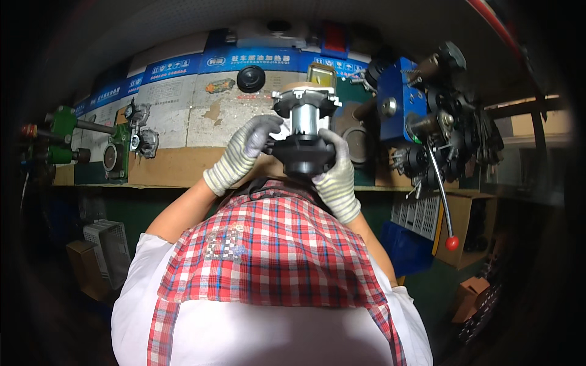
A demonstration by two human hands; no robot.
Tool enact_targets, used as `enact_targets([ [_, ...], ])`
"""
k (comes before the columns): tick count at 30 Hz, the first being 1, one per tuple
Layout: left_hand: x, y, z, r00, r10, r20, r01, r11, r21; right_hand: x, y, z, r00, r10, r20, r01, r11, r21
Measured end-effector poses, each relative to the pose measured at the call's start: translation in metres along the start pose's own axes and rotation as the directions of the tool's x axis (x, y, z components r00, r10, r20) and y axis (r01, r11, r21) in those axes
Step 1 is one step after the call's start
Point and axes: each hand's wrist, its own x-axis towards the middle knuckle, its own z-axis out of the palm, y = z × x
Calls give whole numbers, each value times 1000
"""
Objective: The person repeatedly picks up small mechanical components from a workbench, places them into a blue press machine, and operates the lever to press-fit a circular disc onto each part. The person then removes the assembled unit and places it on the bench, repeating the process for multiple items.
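Between my gloved hands is a blower motor assembly (305, 121). It has a silver cylindrical motor body, a black round housing at the near end and a wider black and metal flange at the far end. My left hand (244, 149), in a striped knit glove, curls its fingers against the left side of the black housing. On the right side, my right hand (337, 174) grips the same housing, thumb and fingers bent round it. Both hands are closed on the part, just above the near edge of the bench. Some fingertips are hidden behind the part.
Flattened cardboard (165, 110) covers the bench, with a black round cap (251, 78) on it. A green press fixture (119, 152) stands left, beside metal castings (145, 143). At right is a blue press (397, 100) with a red-knobbed lever (450, 243). Blue bin (406, 250) sits below.
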Motion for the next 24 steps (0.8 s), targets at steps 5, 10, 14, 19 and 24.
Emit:
enact_targets([
  [5,-7,40,-29,990,-119,74,128,982,-136,12,-4,37,852,-517,-82,506,854,-123],
  [10,-5,33,-56,963,-169,210,205,965,-163,24,-7,58,817,-577,19,560,784,-270],
  [14,-3,20,-73,909,-338,244,355,935,-26,34,-16,67,794,-584,170,587,663,-464],
  [19,-6,-1,-65,957,-260,131,291,843,-453,38,-29,77,790,-510,340,595,507,-623],
  [24,-5,-22,-63,961,-256,104,260,711,-654,43,-32,90,766,-478,430,627,405,-666],
])
